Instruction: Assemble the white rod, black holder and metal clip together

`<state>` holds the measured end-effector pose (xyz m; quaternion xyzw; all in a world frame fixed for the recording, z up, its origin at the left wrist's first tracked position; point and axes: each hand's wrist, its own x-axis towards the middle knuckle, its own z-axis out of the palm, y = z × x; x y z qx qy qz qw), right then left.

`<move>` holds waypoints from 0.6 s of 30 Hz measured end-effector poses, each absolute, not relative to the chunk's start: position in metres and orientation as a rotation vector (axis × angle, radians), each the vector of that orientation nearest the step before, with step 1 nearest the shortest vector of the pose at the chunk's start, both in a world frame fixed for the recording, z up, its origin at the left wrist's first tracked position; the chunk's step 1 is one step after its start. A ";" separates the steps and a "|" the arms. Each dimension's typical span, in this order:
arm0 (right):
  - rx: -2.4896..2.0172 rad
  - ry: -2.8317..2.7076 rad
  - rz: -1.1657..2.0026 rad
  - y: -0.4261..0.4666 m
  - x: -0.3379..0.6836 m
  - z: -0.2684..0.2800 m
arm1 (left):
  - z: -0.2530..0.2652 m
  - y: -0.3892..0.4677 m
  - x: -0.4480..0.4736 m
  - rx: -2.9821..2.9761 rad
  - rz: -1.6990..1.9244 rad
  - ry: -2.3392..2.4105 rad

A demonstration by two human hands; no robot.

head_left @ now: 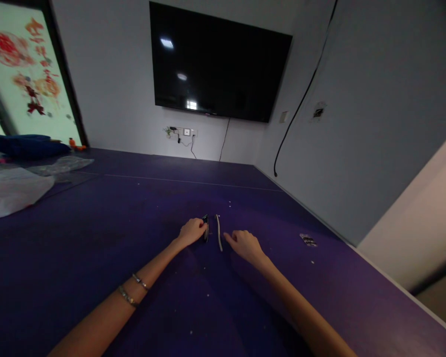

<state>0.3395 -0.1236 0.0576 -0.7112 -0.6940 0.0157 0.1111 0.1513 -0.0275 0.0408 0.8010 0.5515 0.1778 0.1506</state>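
A wide black television hangs on the grey wall above sockets, its screen reflecting lights. Leftward, red decorations mark a bright glass panel; a purple surface reaches the walls.

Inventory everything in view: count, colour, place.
surface: 1, purple, foreground
walls: several, grey, back and right
television: 1, black, back wall
sockets: several, white, below television
cords: several, dark, below television
cable: 1, black, hanging right
glass panel: 1, pale with red decoration, left
bundle: 1, dark blue, left
orange item: count unclear, orange, beside bundle
plastic sheeting: count unclear, whitish, left
patterned piece: 1, dark and silvery, right
pale strip: 1, off-white, centre
dark object: 1, blackish, left of strip
bracelets: 2, greyish, lower left
left hand: 1, bare, holding dark object
right hand: 1, bare, beside strip
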 end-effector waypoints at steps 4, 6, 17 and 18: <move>-2.116 -1.853 0.070 -0.129 0.392 0.062 | 0.034 -0.017 0.142 2.264 0.761 1.503; -2.102 -1.767 0.051 -0.132 0.427 0.060 | 0.029 -0.012 0.139 2.248 0.873 1.449; -2.235 -1.534 -0.190 -0.163 0.596 0.032 | 0.023 -0.009 0.136 2.166 0.947 1.384; -2.245 -1.539 -0.183 -0.165 0.602 0.031 | 0.023 -0.008 0.136 2.166 0.946 1.387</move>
